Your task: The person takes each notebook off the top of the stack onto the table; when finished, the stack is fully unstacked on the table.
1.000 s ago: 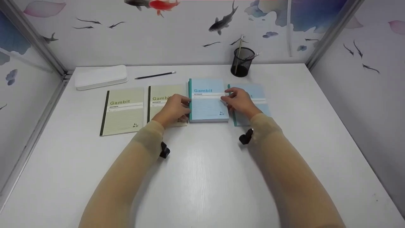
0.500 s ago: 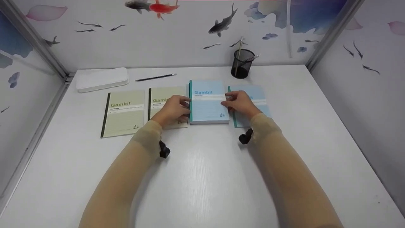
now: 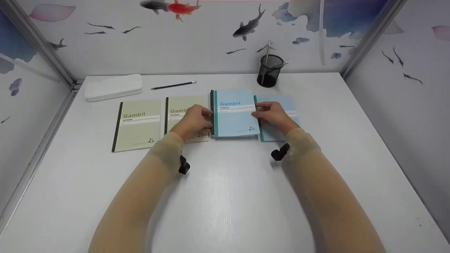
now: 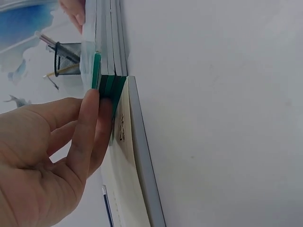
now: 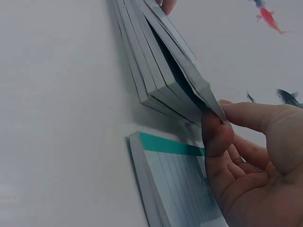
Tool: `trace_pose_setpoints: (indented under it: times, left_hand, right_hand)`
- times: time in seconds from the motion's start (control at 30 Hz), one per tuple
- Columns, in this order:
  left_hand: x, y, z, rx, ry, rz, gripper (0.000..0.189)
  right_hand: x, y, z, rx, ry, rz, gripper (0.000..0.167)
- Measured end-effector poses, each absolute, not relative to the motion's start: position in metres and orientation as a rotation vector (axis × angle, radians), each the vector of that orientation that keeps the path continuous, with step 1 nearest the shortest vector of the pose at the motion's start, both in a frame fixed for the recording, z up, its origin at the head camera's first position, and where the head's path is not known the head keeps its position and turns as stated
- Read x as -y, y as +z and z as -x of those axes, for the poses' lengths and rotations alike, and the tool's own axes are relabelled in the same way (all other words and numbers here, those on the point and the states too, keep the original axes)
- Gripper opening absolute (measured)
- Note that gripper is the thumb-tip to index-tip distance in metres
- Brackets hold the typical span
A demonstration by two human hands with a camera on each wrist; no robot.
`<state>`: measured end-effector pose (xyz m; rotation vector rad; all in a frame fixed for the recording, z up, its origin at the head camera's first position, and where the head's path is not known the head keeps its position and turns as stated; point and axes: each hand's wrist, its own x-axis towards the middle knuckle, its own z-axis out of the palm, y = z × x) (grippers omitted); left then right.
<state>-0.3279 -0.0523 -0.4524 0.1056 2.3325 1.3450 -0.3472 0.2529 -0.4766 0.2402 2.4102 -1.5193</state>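
Note:
A stack of blue notebooks [image 5: 151,75] with green spines lies mid-table. Its top blue notebook [image 3: 235,123] sits shifted to the right, showing the dark spines below at the left. My right hand [image 3: 274,114] pinches this notebook's right edge between thumb and fingers; in the right wrist view that edge is lifted, with a gap under it. My left hand [image 3: 193,121] rests its fingertips against the spine side of the stack, fingers fairly straight in the left wrist view. Another blue notebook [image 5: 180,184] lies under my right hand. Beneath my left hand is a green notebook [image 3: 186,100].
A second green notebook [image 3: 137,133] lies further left. Behind are a white case [image 3: 114,88], a dark pencil [image 3: 174,85] and a black mesh pen cup [image 3: 269,75] holding pencils. Walls stand at the back and both sides of the white table [image 3: 218,196].
The top blue notebook has slid slightly right on the stack, drawn by my right hand, which moved right with it. My left hand has stayed at the spines.

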Motion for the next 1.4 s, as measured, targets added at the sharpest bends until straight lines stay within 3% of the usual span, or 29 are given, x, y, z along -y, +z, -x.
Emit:
trace_pose_setpoints:
  times: [0.7,1.4]
  left_hand:
    - [0.05,-0.447,0.323,-2.346,1.279,-0.109,0.054]
    - [0.051,-0.449,0.328,-2.339,1.299,-0.122,0.054]
  right_hand:
    - [-0.278,-0.479,0.321,-2.265,-1.828,-0.243,0.053]
    - [-0.368,-0.463,0.293,-2.093,-2.103,-0.256,0.052]
